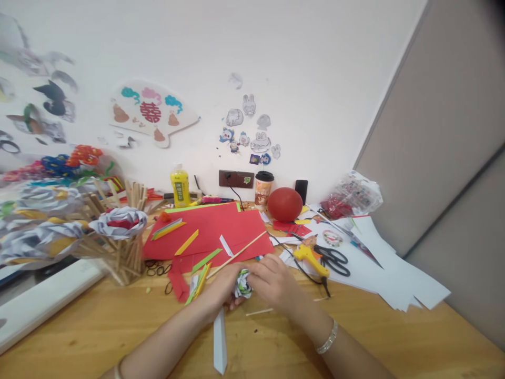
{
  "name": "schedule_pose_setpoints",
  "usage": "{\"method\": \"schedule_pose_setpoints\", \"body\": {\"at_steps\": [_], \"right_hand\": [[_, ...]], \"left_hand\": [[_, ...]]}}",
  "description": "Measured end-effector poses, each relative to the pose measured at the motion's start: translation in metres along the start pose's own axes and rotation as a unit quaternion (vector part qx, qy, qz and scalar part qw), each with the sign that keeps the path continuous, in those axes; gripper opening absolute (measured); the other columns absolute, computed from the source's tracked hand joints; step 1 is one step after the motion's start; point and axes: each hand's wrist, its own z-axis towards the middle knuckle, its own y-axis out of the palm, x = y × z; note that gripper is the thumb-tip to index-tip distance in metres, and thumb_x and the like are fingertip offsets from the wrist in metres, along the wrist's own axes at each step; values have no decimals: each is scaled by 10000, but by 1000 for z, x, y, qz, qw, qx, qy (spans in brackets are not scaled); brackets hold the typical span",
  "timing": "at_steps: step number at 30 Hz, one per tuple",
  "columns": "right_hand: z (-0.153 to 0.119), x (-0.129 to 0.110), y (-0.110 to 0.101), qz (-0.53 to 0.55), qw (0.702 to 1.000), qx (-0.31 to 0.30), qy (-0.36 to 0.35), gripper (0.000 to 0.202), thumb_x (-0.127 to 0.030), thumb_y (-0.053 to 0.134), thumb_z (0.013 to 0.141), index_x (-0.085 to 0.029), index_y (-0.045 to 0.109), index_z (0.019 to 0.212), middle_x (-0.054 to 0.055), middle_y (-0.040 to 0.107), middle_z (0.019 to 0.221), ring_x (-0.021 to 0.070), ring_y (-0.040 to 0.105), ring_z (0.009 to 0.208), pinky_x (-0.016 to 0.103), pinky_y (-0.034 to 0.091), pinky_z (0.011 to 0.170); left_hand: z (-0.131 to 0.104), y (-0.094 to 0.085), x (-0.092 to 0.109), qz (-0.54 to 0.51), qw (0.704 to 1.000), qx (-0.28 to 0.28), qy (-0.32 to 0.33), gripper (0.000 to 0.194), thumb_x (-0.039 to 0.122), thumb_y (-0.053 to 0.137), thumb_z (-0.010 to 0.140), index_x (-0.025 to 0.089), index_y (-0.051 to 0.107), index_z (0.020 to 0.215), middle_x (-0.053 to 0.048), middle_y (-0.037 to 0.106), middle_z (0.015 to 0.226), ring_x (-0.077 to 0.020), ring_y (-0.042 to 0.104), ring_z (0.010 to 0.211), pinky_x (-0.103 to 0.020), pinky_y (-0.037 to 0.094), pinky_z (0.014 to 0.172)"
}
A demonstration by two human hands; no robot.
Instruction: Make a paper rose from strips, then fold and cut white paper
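Note:
Between my hands is a small crumpled paper flower (243, 284), white with green parts. My left hand (228, 287) is closed round its left and lower side. Against its right side, the bent fingers of my right hand (270, 279) press on the paper. A long white paper strip (220, 345) hangs down below my left hand toward the front of the table. A thin wooden stick (236, 254) lies slanting just beyond my hands, over red paper (213, 227). Green and yellow folded strips (202, 281) lie left of my left hand.
A yellow glue gun (311, 259) and black scissors (335, 260) lie to the right, with white paper sheets (355, 263). Behind stand a red balloon (284, 204), a cup (263, 190) and a yellow bottle (180, 187). Sticks and paper flowers (120, 222) crowd the left side.

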Motion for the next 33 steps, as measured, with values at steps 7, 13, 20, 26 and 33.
{"method": "schedule_pose_setpoints", "body": {"at_steps": [7,13,20,26,33], "right_hand": [[-1,1,3,36,999,5,6,155,-133,474,874,-172,579,767,42,645,933,160,466,757,309,374,705],[-2,0,2,109,991,-15,74,97,-133,553,816,-191,576,742,41,605,976,172,480,834,312,397,735],[0,-3,-5,240,940,-23,239,190,-154,657,743,-218,553,889,31,521,1015,164,493,979,302,423,848],[-1,2,2,336,899,-32,278,77,-227,627,793,-211,572,845,28,542,975,163,525,972,303,424,865],[0,11,-2,353,876,99,314,142,-261,463,886,-189,568,822,31,563,852,161,548,840,301,442,776]], "left_hand": [[2,-4,-7,30,999,-3,26,314,424,394,770,197,540,609,48,442,361,-92,353,308,-188,211,314],[5,-5,-14,53,998,16,13,333,465,373,787,206,536,653,48,434,364,-94,349,297,-188,188,314],[-1,-1,-6,47,998,-15,37,221,383,409,769,218,532,689,67,412,401,-91,331,312,-193,188,318],[-5,1,-3,45,998,-18,28,215,372,429,773,205,534,686,59,436,421,-80,355,318,-174,193,318],[0,-3,2,-159,985,-50,29,231,319,434,789,175,566,912,-29,636,648,-122,522,407,-204,356,363]]}}
